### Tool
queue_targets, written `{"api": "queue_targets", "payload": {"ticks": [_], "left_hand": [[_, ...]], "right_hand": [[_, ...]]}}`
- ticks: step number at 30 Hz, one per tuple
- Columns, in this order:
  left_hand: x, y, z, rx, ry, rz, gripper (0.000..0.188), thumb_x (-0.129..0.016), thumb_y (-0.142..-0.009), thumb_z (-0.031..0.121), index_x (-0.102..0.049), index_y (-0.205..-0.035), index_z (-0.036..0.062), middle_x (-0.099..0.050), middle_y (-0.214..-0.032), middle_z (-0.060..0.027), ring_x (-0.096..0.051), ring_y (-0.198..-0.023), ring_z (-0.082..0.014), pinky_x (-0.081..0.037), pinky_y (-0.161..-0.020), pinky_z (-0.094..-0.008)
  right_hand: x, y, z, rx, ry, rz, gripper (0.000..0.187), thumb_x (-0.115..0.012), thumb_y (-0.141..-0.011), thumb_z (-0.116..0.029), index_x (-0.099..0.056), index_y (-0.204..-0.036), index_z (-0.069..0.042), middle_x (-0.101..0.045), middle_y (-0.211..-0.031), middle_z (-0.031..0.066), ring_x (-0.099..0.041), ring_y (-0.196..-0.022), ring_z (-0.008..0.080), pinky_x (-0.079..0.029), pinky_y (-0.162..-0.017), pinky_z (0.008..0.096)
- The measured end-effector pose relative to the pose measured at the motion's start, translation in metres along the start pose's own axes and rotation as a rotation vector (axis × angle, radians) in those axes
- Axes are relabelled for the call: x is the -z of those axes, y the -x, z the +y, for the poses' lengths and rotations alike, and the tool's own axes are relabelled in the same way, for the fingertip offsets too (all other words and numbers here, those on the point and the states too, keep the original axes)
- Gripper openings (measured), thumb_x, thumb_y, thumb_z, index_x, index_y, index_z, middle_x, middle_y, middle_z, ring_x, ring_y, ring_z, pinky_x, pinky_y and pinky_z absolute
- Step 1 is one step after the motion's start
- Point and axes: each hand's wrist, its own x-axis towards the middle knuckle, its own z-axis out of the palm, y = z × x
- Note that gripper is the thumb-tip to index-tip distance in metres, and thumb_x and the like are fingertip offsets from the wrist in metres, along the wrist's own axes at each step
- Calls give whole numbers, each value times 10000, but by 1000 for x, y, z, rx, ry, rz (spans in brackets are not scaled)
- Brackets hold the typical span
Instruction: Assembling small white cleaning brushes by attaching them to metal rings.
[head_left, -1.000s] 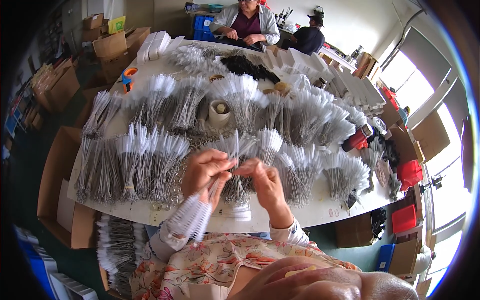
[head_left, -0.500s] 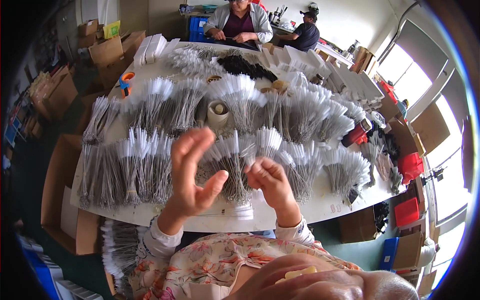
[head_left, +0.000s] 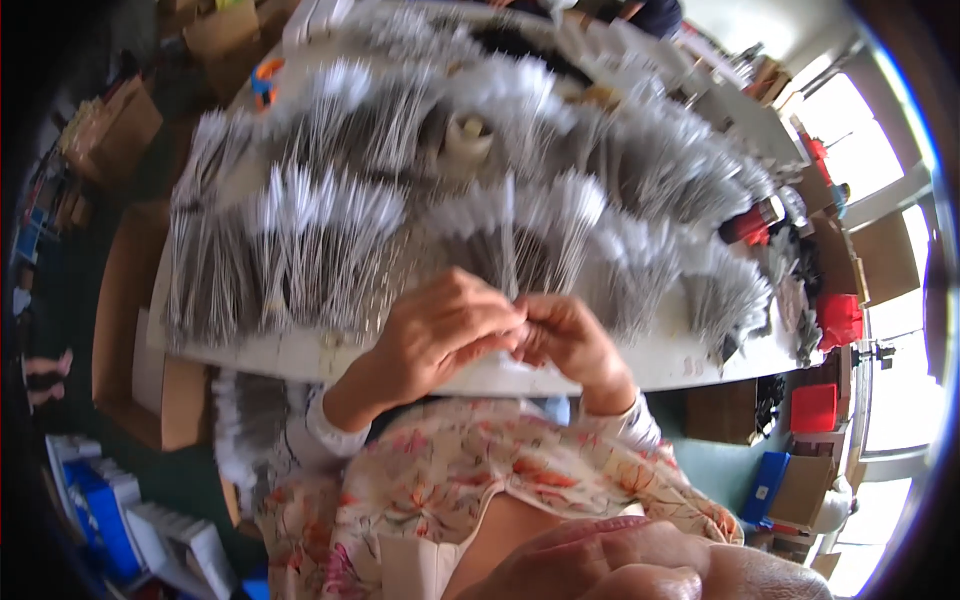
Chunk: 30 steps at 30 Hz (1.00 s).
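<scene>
My left hand (head_left: 445,332) and my right hand (head_left: 580,343) meet over the front edge of the white table (head_left: 660,378). Fingertips of both are pinched together, and whatever lies between them is too small and blurred to make out. Just beyond the hands stand bundles of thin wire brushes (head_left: 575,215) with white bristle tops and grey wire stems. More such brush bundles (head_left: 300,240) fill the left part of the front row. A second row of wire brushes (head_left: 400,115) runs behind, around a white cup-like roll (head_left: 467,142).
An orange and blue tape dispenser (head_left: 266,84) lies at the far left. Towards the right are a red and black container (head_left: 752,221) and a red bin (head_left: 815,408). An open cardboard box (head_left: 185,390) stands against the table's left side. People are partly visible at the top edge.
The view has tilted down. My left hand, raised with fingers spread before, has come down and right to meet the right hand, and its fingers have closed.
</scene>
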Motion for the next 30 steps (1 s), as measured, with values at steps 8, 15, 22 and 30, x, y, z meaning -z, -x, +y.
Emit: {"api": "queue_targets", "payload": {"ticks": [8, 15, 22, 30], "left_hand": [[-7, 86, -37, 554, -41, 16, 229, -610, -845, 236, -592, -943, 30, -619, -895, -82, -580, -673, -127, -488, -578, -259], [20, 149, -52, 956, -391, -64, 225, -585, -872, 229, -607, -898, 7, -614, -650, -64, -578, -533, -102, -449, -499, -232], [12, 154, -49, 1032, -326, -25, 133, -632, -791, 133, -557, -776, 25, -593, -642, -144, -602, -570, -262, -459, -523, -332], [14, 112, -39, 816, 157, 304, 101, -623, -820, 34, -531, -854, 11, -617, -771, -34, -571, -692, -41, -469, -557, -197]], "right_hand": [[42, 36, 52, -6, 1144, 313, 68, -583, -813, -97, -600, -855, -47, -619, -768, 84, -596, -642, 232, -460, -573, 326], [66, 84, 129, -171, 1502, 508, 32, -547, -839, -107, -542, -831, -76, -575, -730, 99, -583, -614, 303, -448, -512, 378], [-27, -10, 97, 239, 858, 299, 79, -545, -791, 16, -560, -836, -46, -579, -812, 100, -591, -670, 294, -474, -572, 358], [-51, -59, 87, 412, 890, 207, 31, -589, -777, -9, -573, -781, -35, -590, -979, 74, -596, -705, 286, -473, -577, 356]]}}
